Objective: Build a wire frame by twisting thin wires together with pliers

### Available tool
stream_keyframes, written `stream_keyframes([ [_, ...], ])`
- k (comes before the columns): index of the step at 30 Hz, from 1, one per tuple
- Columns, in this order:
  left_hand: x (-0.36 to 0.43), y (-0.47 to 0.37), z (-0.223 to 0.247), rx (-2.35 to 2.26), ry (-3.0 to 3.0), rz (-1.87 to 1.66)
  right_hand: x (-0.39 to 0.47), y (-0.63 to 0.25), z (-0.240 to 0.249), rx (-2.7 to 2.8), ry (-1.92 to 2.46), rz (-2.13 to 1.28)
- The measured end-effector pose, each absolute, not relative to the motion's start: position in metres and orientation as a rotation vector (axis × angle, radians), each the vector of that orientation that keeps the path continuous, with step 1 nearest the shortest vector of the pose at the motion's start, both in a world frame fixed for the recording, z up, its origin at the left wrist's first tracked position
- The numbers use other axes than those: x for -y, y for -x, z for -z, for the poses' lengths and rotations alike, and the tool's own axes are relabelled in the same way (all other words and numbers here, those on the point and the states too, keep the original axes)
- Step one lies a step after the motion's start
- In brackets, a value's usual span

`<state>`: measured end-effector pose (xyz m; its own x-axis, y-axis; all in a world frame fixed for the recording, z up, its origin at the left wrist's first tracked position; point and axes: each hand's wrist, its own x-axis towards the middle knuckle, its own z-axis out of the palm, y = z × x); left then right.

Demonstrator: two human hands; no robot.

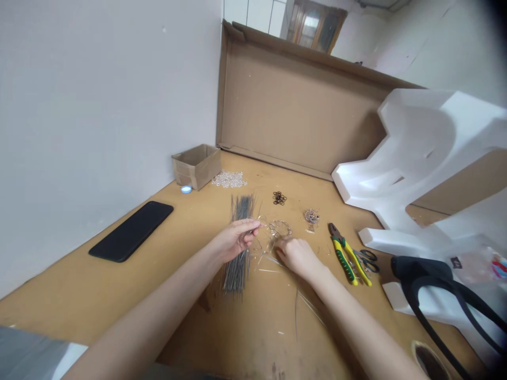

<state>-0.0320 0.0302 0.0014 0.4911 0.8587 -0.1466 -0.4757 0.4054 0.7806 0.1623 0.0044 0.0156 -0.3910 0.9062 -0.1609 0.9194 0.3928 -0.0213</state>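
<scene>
My left hand [238,239] is closed in a pinch above a bundle of grey metal wires [236,272]. A thin piece of wire [262,225] shows at its fingertips. To its right, my right hand [298,257] is curled palm down, low over the table, its fingertips mostly hidden from me. Just beyond those fingers lies a ring of wire with small beads [281,228]. Loose cut wires [271,271] are scattered between and below the two hands.
Behind stand a cardboard box [205,168], clear beads [229,179] and black rings [279,198]. Rightward are a beaded coil [311,216], yellow-green pliers [348,257], scissors [368,259] and white foam [425,158]. A black phone [132,231] lies left; a cardboard panel [293,105] rises behind.
</scene>
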Motion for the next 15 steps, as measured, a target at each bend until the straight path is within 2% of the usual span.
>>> stream_keyframes([
  [4,-0.019,0.029,-0.008,-0.565,-0.988,-0.654,-0.015,-0.143,-0.013,-2.555,-1.528,0.106],
  [10,0.004,0.008,0.001,-0.625,-1.290,-0.179,-0.021,-0.141,-0.009,-2.448,-1.561,0.057],
  [15,0.011,-0.009,0.024,-0.748,-1.356,-0.165,-0.023,-0.141,-0.009,-2.321,-1.627,0.086],
])
